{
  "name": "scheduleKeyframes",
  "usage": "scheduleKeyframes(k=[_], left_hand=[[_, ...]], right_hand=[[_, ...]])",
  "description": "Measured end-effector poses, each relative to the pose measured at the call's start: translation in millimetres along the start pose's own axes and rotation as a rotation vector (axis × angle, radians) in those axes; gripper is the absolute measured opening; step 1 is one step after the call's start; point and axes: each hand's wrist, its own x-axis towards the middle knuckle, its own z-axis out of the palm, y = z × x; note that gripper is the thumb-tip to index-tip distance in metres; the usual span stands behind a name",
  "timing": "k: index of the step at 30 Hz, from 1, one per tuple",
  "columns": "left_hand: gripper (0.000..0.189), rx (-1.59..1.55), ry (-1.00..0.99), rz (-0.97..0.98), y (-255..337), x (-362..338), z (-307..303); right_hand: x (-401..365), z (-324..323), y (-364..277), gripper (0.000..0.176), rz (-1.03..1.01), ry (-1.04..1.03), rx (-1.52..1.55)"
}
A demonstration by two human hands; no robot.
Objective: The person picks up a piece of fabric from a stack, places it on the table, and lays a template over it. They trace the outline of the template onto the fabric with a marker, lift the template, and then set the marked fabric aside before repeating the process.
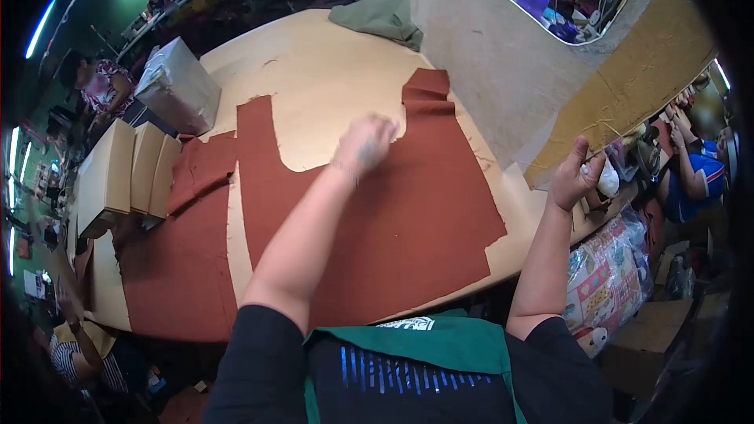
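Note:
Reddish-brown cloth cut in a garment-like shape, with a deep curved notch, lies flat on the table. My left hand is over the cloth beside the notch. Motion smears its fingers, so whether it holds anything cannot be made out. At the right, my right hand is closed, thumb up, at the lower edge of a large cardboard sheet with a curved cut-out. That sheet is tilted up off the table, and loose threads cling to its brown strip.
A second reddish-brown piece lies to the left, partly bunched near cardboard boxes. Behind stands a taped box. Green cloth rests at the far edge of the table. A plastic-wrapped bundle sits at right. Other people are around.

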Motion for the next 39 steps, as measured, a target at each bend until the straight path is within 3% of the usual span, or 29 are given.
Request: scheduleKeyframes(k=[5, 6, 9, 12, 16, 19, 22, 25, 30, 34, 39], left_hand=[[0.024, 0.187, 0.083, -0.038, -15, 93, 31], [0.026, 0.204, -0.093, -0.165, -14, 108, 37], [0.036, 0.479, -0.354, -0.212, -1, 132, 46], [0.049, 0.543, -0.495, -0.395, -4, 147, 52], [0.064, 0.504, -0.371, -0.655, -5, 147, 48], [0.074, 0.243, -0.140, -0.564, -13, 136, 52], [0.079, 0.212, 0.066, -0.221, 3, 92, 55], [0.081, 0.357, -0.354, -0.111, 52, 31, 49], [0.082, 0.374, -0.233, -0.294, 19, 71, 76], [0.084, 0.410, -0.436, -0.292, 9, 85, 57], [0.083, 0.362, -0.298, -0.175, 20, 48, 46]], right_hand=[[1, -1, -3, 0.019, 0.075, -0.084, 0.038], [2, 1, -5, 0.019, 0.079, -0.075, 0.035], [11, 6, -6, 0.015, -0.013, -0.034, 0.016], [13, 1, -1, 0.015, 0.043, -0.038, 0.027], [15, 2, 1, 0.012, 0.076, 0.016, 0.064], [16, 2, 0, 0.013, 0.058, 0.020, 0.075], [22, 3, -5, 0.015, 0.048, 0.010, 0.052], [31, -10, -10, 0.016, 0.067, -0.007, -0.020], [42, -32, -31, 0.015, -0.038, -0.052, -0.016], [47, -55, -44, 0.013, -0.045, -0.026, -0.028], [54, -77, -60, 0.015, -0.032, -0.014, -0.061]])
